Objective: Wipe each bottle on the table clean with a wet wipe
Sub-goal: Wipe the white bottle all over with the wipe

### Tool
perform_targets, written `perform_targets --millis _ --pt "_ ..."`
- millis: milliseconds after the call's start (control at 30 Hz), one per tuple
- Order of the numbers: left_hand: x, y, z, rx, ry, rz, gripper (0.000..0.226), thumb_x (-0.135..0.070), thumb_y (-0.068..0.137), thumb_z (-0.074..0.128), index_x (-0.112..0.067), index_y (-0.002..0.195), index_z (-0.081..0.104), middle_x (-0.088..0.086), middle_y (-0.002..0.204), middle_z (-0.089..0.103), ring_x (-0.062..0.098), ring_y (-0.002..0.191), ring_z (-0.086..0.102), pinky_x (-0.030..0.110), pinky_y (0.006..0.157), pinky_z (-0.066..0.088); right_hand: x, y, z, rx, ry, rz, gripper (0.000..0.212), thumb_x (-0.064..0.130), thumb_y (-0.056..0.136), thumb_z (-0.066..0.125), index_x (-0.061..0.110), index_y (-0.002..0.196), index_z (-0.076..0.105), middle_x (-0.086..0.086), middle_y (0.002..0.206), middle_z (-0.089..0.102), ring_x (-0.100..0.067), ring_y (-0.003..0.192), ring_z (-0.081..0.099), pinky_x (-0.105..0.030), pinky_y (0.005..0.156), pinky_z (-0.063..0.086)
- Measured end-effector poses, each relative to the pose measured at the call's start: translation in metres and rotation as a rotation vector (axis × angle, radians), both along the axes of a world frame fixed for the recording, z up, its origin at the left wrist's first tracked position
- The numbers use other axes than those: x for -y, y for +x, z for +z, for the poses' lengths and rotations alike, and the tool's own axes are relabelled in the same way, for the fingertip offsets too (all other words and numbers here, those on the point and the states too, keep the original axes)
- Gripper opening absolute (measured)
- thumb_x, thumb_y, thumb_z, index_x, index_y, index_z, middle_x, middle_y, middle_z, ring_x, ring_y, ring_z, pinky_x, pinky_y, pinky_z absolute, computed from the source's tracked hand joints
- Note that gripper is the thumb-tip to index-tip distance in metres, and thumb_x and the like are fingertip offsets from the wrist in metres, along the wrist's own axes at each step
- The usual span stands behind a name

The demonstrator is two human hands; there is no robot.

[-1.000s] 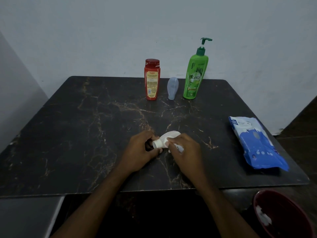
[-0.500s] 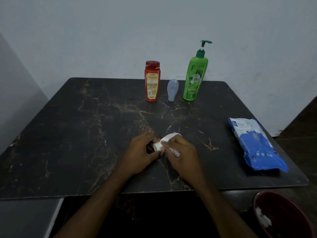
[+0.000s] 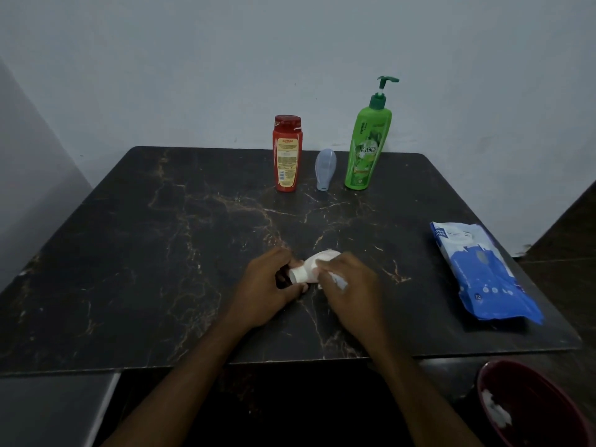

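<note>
the small white bottle (image 3: 309, 267) lies on its side over the middle of the dark marbled bench (image 3: 161, 253), toward the front half, held between both hands; whether it touches the bench i cannot tell. its cap end points to the left hand (image 3: 267, 291), whose fingers (image 3: 283, 256) curl round that end from above with the thumb below. the right hand (image 3: 351, 288) covers the bottle's body, fingers bent and pressed together on a white wet wipe (image 3: 338, 280), a scrap of which shows under the knuckles.

along the back edge three bottles stand upright in a row, apart from each other: a red bottle (image 3: 288, 153), a small pale blue bottle (image 3: 325, 169) resting on its cap, and a tall green pump bottle (image 3: 367, 146). a blue and white pack of wipes (image 3: 480, 272) lies flat near the right edge. below the front right corner sits a dark red bin (image 3: 532, 408) with a white wad (image 3: 496, 411) inside.
</note>
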State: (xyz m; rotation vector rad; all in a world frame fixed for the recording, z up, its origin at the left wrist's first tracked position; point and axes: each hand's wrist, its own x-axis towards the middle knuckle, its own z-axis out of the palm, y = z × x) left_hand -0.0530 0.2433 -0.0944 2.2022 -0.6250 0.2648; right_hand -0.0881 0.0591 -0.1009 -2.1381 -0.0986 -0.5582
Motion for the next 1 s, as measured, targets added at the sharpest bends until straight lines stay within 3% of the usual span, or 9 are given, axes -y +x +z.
perform_targets --millis 133,300,400,500,567,633,833,900,1000 --pt "0.0 0.0 -0.001 -0.004 0.011 -0.005 0.034 -0.021 0.074 0.088 -0.021 0.103 0.069 -0.01 0.099 0.066 0.006 0.087 0.063 0.03 0.075 0.053 -0.002 -0.001 -0.006 0.061 -0.014 0.144 0.011 0.013 0.085 0.075 0.014 0.096 0.077 0.006 0.096 0.062 -0.009 0.088 0.063 -0.026 0.077 0.053" --pt "-0.001 0.0 -0.002 0.016 0.011 -0.008 0.036 -0.02 0.073 0.089 -0.019 0.102 0.069 -0.009 0.099 0.066 0.007 0.087 0.062 0.027 0.075 0.051 0.006 0.003 -0.003 0.081 -0.044 -0.031 0.008 0.013 0.082 0.076 0.02 0.079 0.073 0.015 0.109 0.061 -0.005 0.104 0.056 -0.015 0.087 0.044" --pt "-0.001 0.0 -0.002 0.013 -0.001 -0.008 0.037 -0.021 0.073 0.09 -0.019 0.104 0.069 -0.008 0.1 0.067 0.007 0.087 0.062 0.029 0.075 0.052 0.009 0.005 -0.003 0.035 -0.005 -0.123 0.006 0.013 0.084 0.072 0.019 0.087 0.073 0.014 0.102 0.067 -0.004 0.098 0.06 -0.023 0.085 0.049" --pt "-0.001 0.001 -0.003 0.018 -0.003 -0.014 0.038 -0.022 0.074 0.089 -0.02 0.105 0.068 -0.008 0.102 0.067 0.009 0.087 0.062 0.035 0.074 0.053 0.011 0.005 0.0 -0.008 0.074 -0.212 0.008 0.014 0.087 0.069 0.02 0.091 0.072 0.011 0.095 0.067 -0.004 0.087 0.062 -0.01 0.077 0.045" --pt "-0.001 0.001 -0.004 0.025 -0.002 -0.015 0.038 -0.022 0.073 0.089 -0.02 0.105 0.068 -0.008 0.101 0.066 0.009 0.087 0.062 0.037 0.074 0.054 0.01 0.004 0.001 -0.015 0.044 -0.234 0.007 0.016 0.087 0.069 0.02 0.093 0.072 0.009 0.094 0.066 -0.006 0.086 0.062 -0.01 0.074 0.044" --pt "0.0 0.001 -0.003 0.027 0.003 -0.02 0.037 -0.021 0.074 0.088 -0.019 0.104 0.068 -0.007 0.1 0.066 0.009 0.086 0.061 0.038 0.074 0.054 0.004 0.003 0.002 0.008 0.028 -0.197 0.01 0.015 0.087 0.07 0.017 0.097 0.072 0.006 0.097 0.067 -0.008 0.087 0.062 -0.021 0.077 0.049" --pt "0.001 -0.001 -0.002 0.032 0.016 -0.036 0.029 -0.02 0.077 0.084 -0.019 0.1 0.067 -0.008 0.098 0.064 0.007 0.086 0.062 0.038 0.074 0.054 -0.006 0.002 -0.006 0.175 -0.135 0.161 0.014 0.007 0.089 0.066 0.006 0.101 0.073 0.0 0.101 0.058 -0.016 0.092 0.06 -0.028 0.076 0.052" --pt "0.001 -0.002 -0.001 0.034 0.015 -0.02 0.031 -0.018 0.076 0.086 -0.019 0.101 0.067 -0.008 0.099 0.064 0.006 0.086 0.061 0.035 0.075 0.054 -0.004 0.003 -0.009 0.172 -0.158 0.126 0.017 0.006 0.089 0.066 0.008 0.104 0.074 -0.001 0.099 0.058 -0.016 0.088 0.06 -0.024 0.075 0.05" --pt "0.001 -0.003 0.0 0.037 0.032 -0.013 0.032 -0.021 0.078 0.086 -0.02 0.104 0.067 -0.009 0.1 0.064 0.006 0.087 0.06 0.028 0.075 0.051 0.002 0.002 -0.004 0.054 -0.075 -0.093 0.009 0.014 0.092 0.066 0.013 0.098 0.073 0.004 0.092 0.058 -0.01 0.08 0.058 -0.013 0.07 0.042"
